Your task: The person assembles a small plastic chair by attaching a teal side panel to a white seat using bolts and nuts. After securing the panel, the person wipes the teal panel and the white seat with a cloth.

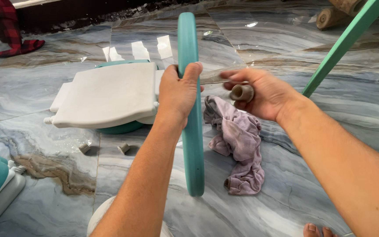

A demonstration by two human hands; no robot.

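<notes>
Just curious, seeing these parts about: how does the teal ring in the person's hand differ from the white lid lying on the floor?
The teal ring is held upright, edge-on, in the left hand; the white lid lies flat on the marbled floor. The ring looks thin and narrow from here; the lid shows a broad, solid face. Both have smooth, rounded edges.

I am seeing a crumpled lilac cloth (237, 145) lying on the marbled floor (44, 79), a white seat lid (106, 94) resting nearby, and a red plaid garment (12, 28) hanging far left.
</notes>
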